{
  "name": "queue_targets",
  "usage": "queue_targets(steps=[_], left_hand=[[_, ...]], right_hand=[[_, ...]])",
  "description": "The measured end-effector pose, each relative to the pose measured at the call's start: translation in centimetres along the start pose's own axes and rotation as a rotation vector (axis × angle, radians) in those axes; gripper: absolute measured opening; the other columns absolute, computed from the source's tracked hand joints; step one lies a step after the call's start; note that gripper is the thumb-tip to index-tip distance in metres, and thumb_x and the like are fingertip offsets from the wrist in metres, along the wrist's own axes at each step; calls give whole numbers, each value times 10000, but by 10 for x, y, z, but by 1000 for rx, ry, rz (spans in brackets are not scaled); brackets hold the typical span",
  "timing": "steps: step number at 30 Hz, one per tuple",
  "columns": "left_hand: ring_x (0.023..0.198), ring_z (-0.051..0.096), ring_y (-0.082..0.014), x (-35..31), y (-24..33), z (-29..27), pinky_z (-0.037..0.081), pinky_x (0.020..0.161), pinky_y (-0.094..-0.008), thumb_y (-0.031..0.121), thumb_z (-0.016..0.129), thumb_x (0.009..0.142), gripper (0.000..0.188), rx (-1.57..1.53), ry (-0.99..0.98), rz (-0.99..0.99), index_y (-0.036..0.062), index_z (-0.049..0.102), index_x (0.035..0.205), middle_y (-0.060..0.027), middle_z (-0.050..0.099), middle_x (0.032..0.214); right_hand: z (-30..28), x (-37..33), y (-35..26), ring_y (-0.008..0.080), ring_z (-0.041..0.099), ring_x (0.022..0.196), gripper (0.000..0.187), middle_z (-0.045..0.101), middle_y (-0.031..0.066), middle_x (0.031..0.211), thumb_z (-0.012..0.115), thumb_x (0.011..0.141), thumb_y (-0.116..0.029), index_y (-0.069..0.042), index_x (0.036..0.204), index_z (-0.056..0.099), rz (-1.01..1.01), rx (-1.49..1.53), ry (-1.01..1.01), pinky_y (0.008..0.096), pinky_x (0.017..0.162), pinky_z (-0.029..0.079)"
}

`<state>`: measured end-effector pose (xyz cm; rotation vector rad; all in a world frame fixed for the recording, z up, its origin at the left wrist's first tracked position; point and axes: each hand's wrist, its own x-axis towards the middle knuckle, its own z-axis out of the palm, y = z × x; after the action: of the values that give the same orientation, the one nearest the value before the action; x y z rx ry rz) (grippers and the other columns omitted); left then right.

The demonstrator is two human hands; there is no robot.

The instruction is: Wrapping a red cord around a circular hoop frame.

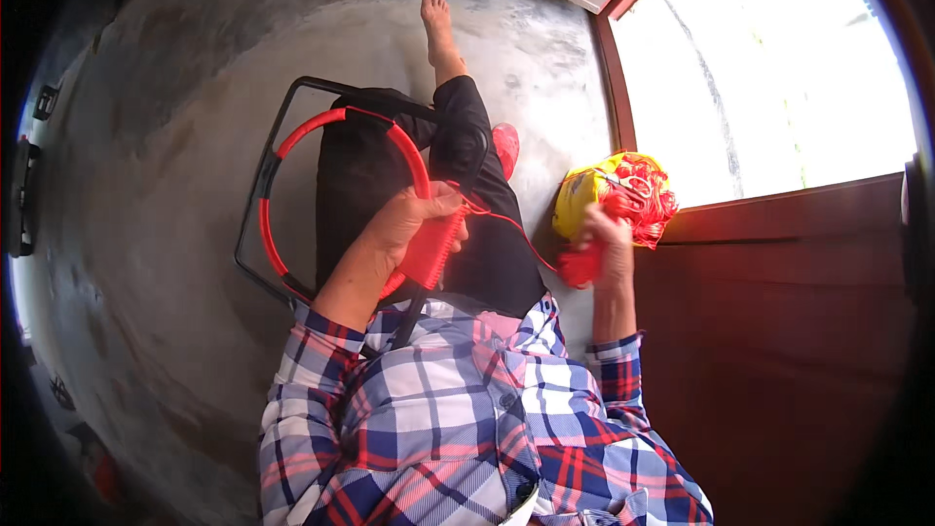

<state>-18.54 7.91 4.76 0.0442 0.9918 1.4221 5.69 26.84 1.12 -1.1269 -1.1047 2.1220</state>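
Note:
A black frame [245, 214] rests on my lap with a round ring [266, 229] inside it, wrapped in red along parts of its rim. On the ring's right side, my left hand [417, 222] is closed around a red flat piece with a toothed edge [429, 251], which hangs below the fingers. Red cord [511, 224] runs from there across my thigh toward my right hand [609, 242]. That hand is held out to the right, blurred by motion, with its fingers round a bundle of red cord [579, 265].
Beside my right hand stands a yellow bag [577, 197] spilling red cord [645, 197]. A red shoe [505, 148] lies by my leg, and my bare foot [436, 24] is stretched out on the grey floor [214, 166]. To the right is a brown wooden panel [769, 282] under a bright opening.

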Motion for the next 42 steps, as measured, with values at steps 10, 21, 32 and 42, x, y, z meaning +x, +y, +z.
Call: queue_targets(steps=[10, 21, 32, 42], left_hand=[[596, 659, -215, 0, 1, -5, 569, 538, -326, 141, 652, 875, 136, -46, 59, -7, 43, 571, 923, -124, 640, 719], [613, 643, -199, -4, 2, 2, 543, 560, -313, 248, 637, 901, 245, -134, 9, -24, 23, 607, 996, -120, 636, 717], [616, 659, -216, 6, -12, -1, 567, 555, -338, 152, 619, 887, 135, -29, 22, -13, 43, 551, 930, -127, 641, 743], [928, 585, -183, 6, -17, 11, 526, 795, -336, 122, 573, 871, 451, 114, 253, 388, 49, 435, 1294, -98, 522, 1230]], right_hand=[[50, -16, 0, 113, 546, 547, 184, 560, 15, 625, 668, 833, -207, -56, 796, 572, 166, -258, -387, 258, 528, 439], [-6, -79, 32, 147, 553, 494, 200, 588, 73, 584, 623, 803, -143, -11, 661, 575, 134, -248, -73, 277, 501, 434], [-48, -14, 58, 122, 545, 572, 186, 579, 44, 654, 695, 788, -167, -16, 820, 591, 116, -493, 88, 266, 530, 421], [111, 20, -55, 330, 621, 919, 371, 619, 140, 917, 655, 770, -206, -98, 1107, 541, -626, -1188, -344, 439, 754, 476]])
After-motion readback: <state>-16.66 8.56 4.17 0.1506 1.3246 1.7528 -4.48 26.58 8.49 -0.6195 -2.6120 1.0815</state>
